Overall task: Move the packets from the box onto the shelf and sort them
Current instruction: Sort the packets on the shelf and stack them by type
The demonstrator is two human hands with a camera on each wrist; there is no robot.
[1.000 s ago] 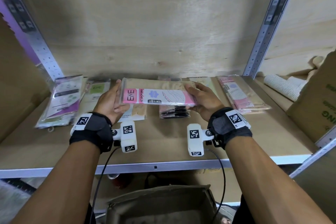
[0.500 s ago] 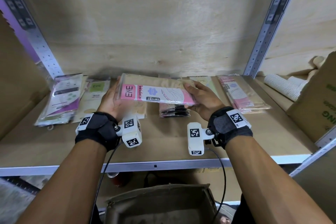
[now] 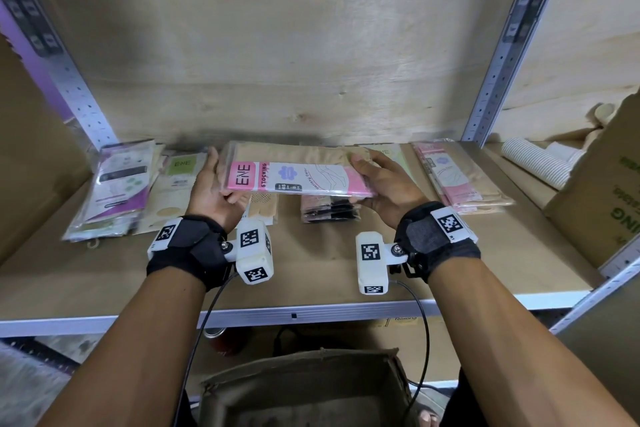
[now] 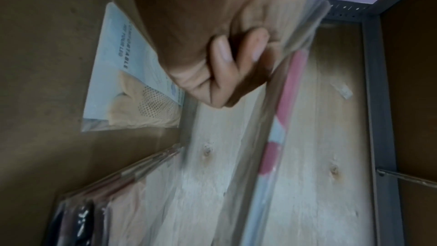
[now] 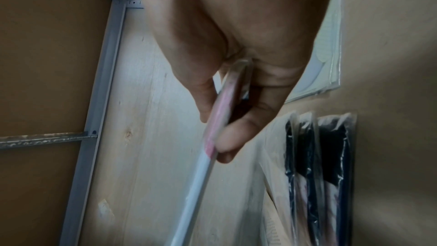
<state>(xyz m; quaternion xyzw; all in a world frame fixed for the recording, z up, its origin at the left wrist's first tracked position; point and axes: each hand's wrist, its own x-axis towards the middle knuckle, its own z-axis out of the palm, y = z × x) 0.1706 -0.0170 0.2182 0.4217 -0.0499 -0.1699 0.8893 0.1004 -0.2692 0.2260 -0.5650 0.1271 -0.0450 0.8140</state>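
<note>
Pink and white, the ENE packet (image 3: pixel 294 177) is held lengthwise above the middle of the shelf (image 3: pixel 311 270), clear of the board and of the piles under it. The left hand (image 3: pixel 211 192) grips its left end, thumb over the top edge and fingers curled beneath; in the left wrist view the fingertips (image 4: pixel 222 50) fold under the plastic. The right hand (image 3: pixel 384 189) pinches the right end between thumb and fingers, the packet seen edge-on in the right wrist view. It looks like more than one packet stacked together, though the count cannot be told.

The step in hand appears to be sorting: a packet is up on the shelf level and a home for it is being chosen. Piles already lie along the back: a purple pile (image 3: pixel 117 184) far left, a green pile (image 3: pixel 176 184) beside it, a dark pile (image 3: pixel 329 211) under the held packet, and a pink pile (image 3: pixel 457 177) to the right whose print seems to match.

The next move likely calls for carrying the packet rightward, turning it to lie the same way as the pink pile, and lowering it squarely on top so the slick wrappers do not slide. The box (image 3: pixel 301 388) below the shelf shows only its top flaps; what remains inside cannot be seen
</note>
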